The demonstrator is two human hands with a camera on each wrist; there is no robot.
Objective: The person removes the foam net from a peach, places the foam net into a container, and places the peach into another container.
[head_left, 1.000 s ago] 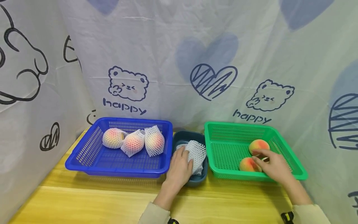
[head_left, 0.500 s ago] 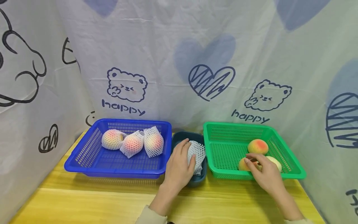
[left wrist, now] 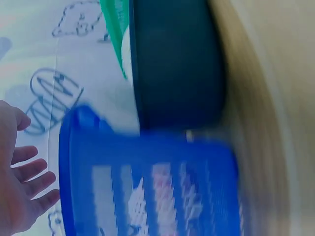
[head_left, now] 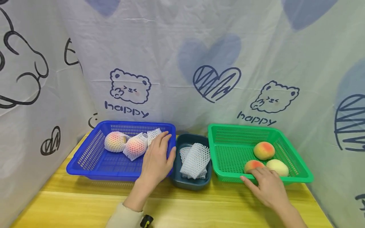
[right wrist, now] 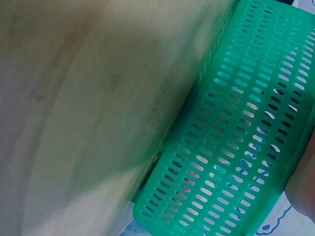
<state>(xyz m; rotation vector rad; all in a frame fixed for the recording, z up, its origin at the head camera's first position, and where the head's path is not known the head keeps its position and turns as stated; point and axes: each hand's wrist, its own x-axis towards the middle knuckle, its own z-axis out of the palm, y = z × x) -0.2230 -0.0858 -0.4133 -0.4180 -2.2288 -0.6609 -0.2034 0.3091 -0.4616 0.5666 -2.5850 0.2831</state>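
Observation:
My left hand (head_left: 156,158) is over the right side of the blue basket (head_left: 114,174), its fingers apart and overlapping a net-wrapped peach (head_left: 154,135). Beside that lie two more peaches in white foam nets, the middle peach (head_left: 135,146) and the left peach (head_left: 115,141). In the left wrist view the left hand (left wrist: 22,182) shows spread, bare fingers. My right hand (head_left: 266,186) is at the front rim of the green basket (head_left: 228,178), fingers loosely bent over a red-yellow peach (head_left: 253,165). Near it lie a pale peach (head_left: 277,167) and another red-yellow peach (head_left: 264,150).
Between the baskets stands a dark teal bin (head_left: 189,186) with white foam nets (head_left: 195,161) in it. All three containers stand on a wooden table (head_left: 199,209). A printed curtain (head_left: 171,63) hangs close behind them.
My left hand has left the foam nets in the bin and moved left over the blue basket. My right hand has come down toward the green basket's front rim, uncovering the pale peach.

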